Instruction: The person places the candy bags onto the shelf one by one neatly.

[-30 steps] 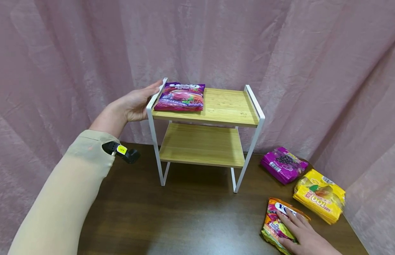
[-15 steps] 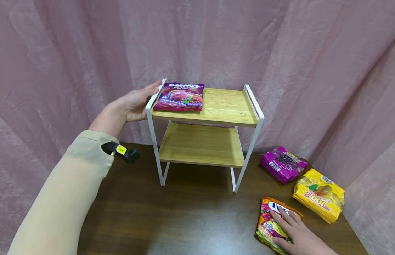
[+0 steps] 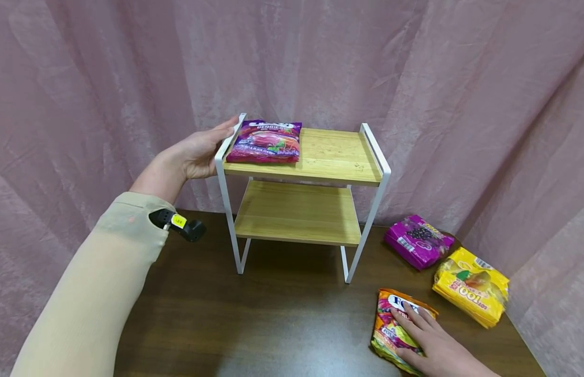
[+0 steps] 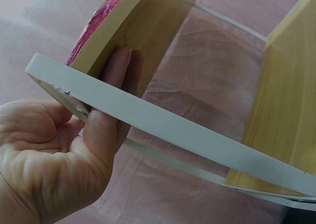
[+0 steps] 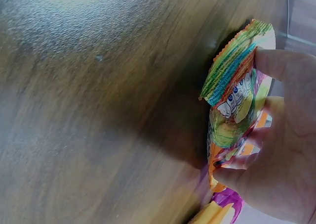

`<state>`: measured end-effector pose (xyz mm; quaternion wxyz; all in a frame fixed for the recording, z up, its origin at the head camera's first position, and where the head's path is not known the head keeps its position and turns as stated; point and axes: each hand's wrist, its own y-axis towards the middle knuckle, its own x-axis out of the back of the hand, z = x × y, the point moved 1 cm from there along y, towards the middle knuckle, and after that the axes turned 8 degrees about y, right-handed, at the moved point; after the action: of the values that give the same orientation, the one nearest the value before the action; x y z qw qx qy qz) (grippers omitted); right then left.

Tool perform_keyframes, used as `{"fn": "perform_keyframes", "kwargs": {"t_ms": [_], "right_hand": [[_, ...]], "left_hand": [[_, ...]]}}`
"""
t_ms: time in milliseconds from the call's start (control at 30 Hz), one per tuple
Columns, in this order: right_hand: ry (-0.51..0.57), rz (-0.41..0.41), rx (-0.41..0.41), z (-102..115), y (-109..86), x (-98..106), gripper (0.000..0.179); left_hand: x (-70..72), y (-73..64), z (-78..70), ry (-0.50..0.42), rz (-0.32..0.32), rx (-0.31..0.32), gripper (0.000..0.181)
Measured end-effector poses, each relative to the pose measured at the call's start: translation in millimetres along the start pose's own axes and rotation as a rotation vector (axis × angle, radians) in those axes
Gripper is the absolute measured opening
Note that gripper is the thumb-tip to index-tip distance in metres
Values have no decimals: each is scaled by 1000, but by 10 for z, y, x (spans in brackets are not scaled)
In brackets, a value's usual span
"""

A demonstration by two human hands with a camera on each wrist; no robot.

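In the head view, a white-framed two-tier shelf [image 3: 301, 213] with wooden boards stands on the table. My left hand [image 3: 201, 152] grips its upper left side; in the left wrist view, fingers [image 4: 117, 69] curl through the white frame and under the top board. A purple-red berries candy bag [image 3: 265, 142] lies on the left of that board. At the lower right, my right hand [image 3: 433, 340] rests on an orange fruit candy bag [image 3: 388, 335], its fingers spread and fairly straight. The right wrist view shows fingertips and thumb touching the bag's wrapper [image 5: 232, 120].
To the right on the dark wooden table [image 3: 273, 324] lie a purple grape-printed bag [image 3: 419, 242] and a yellow mango-printed bag [image 3: 473, 288]. A pink curtain [image 3: 292, 63] hangs close behind the shelf and along the right side. The shelf's right rail [image 3: 375, 149] stands above its top board.
My right hand has slid the orange candy bag to the left across the table, away from the yellow bag. My left hand keeps its grip on the shelf.
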<state>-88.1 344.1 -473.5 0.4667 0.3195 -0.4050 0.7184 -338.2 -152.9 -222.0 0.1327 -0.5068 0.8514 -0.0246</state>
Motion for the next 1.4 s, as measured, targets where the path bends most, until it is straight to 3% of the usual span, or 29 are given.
{"fn": "perform_keyframes", "kwargs": {"t_ms": [433,833,1067,1400], "right_hand": [[-30,-20,70,118,58,-55,83],[-5,27,29,293,133,-70,81],[-8,15,98,373,155,-87,82],[-4,40,125,478,233,-144,81]], "left_hand": [[-28,7,-17,-2,-12,5,54],[-36,13,-15,3,-10,-4,54],[-50,19,-16,-11,-1,-8,54],[-49,15,-12,-8,-4,-3,54]]}}
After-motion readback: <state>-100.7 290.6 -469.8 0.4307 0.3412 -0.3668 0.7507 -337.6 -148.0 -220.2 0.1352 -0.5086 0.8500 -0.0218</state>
